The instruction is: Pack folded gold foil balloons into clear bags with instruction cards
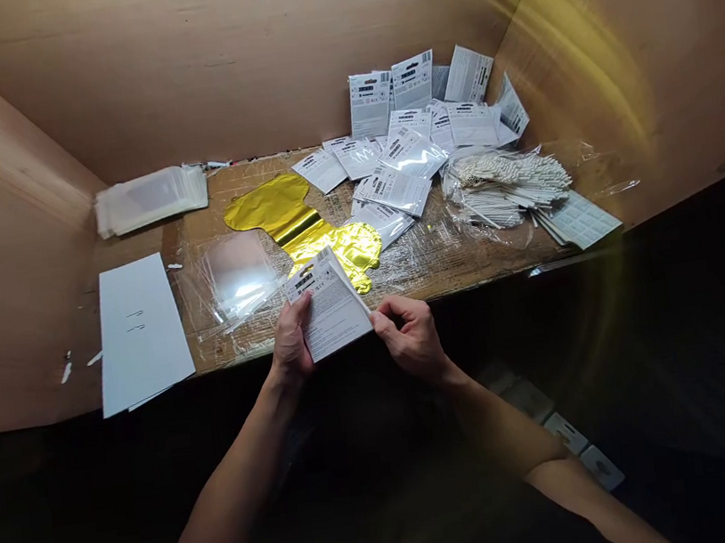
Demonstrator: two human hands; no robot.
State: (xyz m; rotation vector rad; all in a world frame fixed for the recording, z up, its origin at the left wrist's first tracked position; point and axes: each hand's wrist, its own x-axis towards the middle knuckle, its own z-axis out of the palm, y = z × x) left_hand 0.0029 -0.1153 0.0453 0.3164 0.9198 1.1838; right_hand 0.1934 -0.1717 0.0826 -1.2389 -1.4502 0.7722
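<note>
hands: left hand and right hand both pinch one white printed card, one at each side edge
card: at counter front edge, overlapping gold foil balloon
behind: card pile, white sticks

The 2 arms are bare from the wrists to the picture's lower edge. They are slim and smooth, and the stretches nearer the body are dim in shadow. The left hand and right hand are bare too, with slender fingers. At the middle of the bottom edge is 1 rounded bare part, too cropped to identify.
</note>
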